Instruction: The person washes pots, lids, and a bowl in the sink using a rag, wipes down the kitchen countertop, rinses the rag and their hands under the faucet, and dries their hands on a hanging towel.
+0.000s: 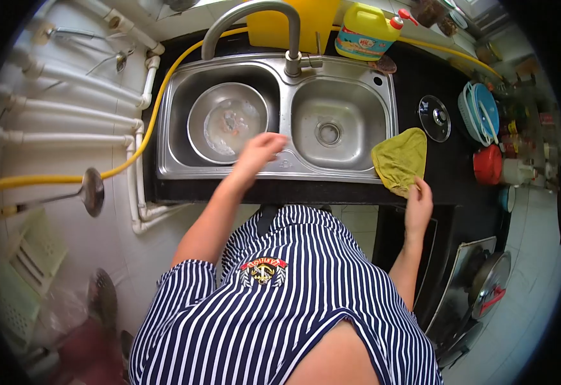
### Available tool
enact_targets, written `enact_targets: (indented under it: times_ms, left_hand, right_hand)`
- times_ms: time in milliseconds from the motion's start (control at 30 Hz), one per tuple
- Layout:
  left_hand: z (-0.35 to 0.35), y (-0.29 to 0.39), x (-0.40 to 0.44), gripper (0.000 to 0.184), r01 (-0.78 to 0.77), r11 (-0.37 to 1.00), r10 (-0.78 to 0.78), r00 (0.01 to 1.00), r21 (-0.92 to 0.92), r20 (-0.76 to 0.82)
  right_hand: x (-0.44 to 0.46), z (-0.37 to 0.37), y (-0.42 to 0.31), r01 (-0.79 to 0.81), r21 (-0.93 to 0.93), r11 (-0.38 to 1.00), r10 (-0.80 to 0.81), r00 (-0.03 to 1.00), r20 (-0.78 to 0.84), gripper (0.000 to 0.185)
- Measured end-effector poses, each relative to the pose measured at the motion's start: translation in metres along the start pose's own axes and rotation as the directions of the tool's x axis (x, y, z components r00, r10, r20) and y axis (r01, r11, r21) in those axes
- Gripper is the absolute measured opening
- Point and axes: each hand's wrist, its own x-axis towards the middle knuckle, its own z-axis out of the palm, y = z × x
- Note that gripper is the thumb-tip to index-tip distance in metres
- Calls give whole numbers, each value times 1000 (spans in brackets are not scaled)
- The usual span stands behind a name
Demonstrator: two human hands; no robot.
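Observation:
My left hand [262, 154] hovers over the front of the divider of the double steel sink [274, 172], its fingers loosely curled and apart, with nothing visible in them. Just left of it, a round metal basin [198, 114] holds cloudy water and some small pinkish bits inside the left bowl. My right hand [419, 197] pinches the lower corner of a yellow-green cloth [401, 157]. That cloth lies across the sink's right edge and the black counter. The right bowl [351, 102] shows its drain at the bottom.
A grey faucet [293, 38] rises behind the divider. Behind the right bowl stands a yellow detergent jug [364, 32]. A glass lid [434, 118], blue and white baskets [479, 109] and a red container [487, 165] sit rightward. A yellow hose [155, 122] runs along the left.

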Motion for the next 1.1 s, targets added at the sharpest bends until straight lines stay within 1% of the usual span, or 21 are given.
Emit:
enact_targets:
  times_ms: [67,133,300,400,467,533,600,633,667,733,767,800,833,867,900,933,967,1000,1033,1067,1100]
  left_hand:
    - [-55,-10,11,34,88,990,-108,976,-114,-188]
    - [-103,-19,22,31,53,987,-97,950,-153,-296]
    - [-152,-19,41,28,12,953,-145,895,-303,-422]
    - [-154,-28,44,28,-3,943,-154,884,-334,-442]
    - [-152,-39,39,27,-9,942,-153,879,-337,-452]
    - [-148,-49,36,29,29,949,-183,864,-315,-470]
    - [-147,-59,35,29,43,949,-198,852,-312,-484]
    - [-145,-62,34,29,72,943,-232,843,-324,-486]
    - [-142,-64,33,28,102,936,-266,832,-337,-487]
    - [-139,-66,33,28,126,934,-289,814,-333,-504]
    - [-137,-68,33,29,156,933,-310,807,-325,-503]
    - [-135,-69,36,29,183,931,-328,801,-317,-501]
    - [-133,-71,38,29,199,929,-340,791,-311,-508]
    - [-132,-72,44,29,191,931,-334,789,-311,-516]
    - [-131,-74,49,30,192,929,-339,786,-317,-517]
    - [-130,-78,49,31,205,925,-351,782,-319,-516]
    - [-132,-83,53,33,194,924,-345,795,-331,-499]
    - [-132,-83,55,33,209,923,-352,796,-323,-493]
    - [-130,-81,58,33,198,918,-354,798,-343,-488]
    - [-129,-81,62,34,180,913,-352,802,-367,-483]
    - [-132,-84,67,35,188,911,-358,800,-366,-481]
  right_hand:
    - [-9,29,-41,19,-3,1000,-18,985,172,27]
    - [-12,62,-68,89,52,995,-97,975,201,26]
    - [-4,105,-110,125,20,992,-124,938,325,27]
    - [15,113,-96,174,-5,985,-160,913,375,29]
    - [29,106,-69,191,-263,946,-114,953,280,34]
    - [41,96,-16,93,-598,796,6,987,161,40]
    - [36,83,-18,-156,-761,629,241,971,0,45]
    - [31,85,1,-155,-759,632,178,983,-52,43]
    - [29,78,18,-144,-760,634,179,983,-37,43]
    - [35,69,31,82,-645,760,-39,996,81,41]
    - [43,70,48,146,-618,773,-115,989,90,36]
    - [51,69,54,152,-614,775,-119,988,95,36]
    - [61,68,58,73,-527,847,-67,997,31,34]
    - [70,72,62,-59,-321,945,57,998,-16,32]
    - [79,77,46,-184,-91,979,179,982,-63,30]
    - [87,79,23,-337,204,919,319,941,117,30]
    - [86,84,-18,-400,312,862,332,909,251,31]
    - [84,96,-55,-383,374,845,274,910,312,31]
    - [83,109,-80,-248,342,906,121,929,351,30]
    - [79,123,-110,-194,324,926,49,913,405,29]
    - [74,141,-134,-106,445,890,-114,891,439,29]
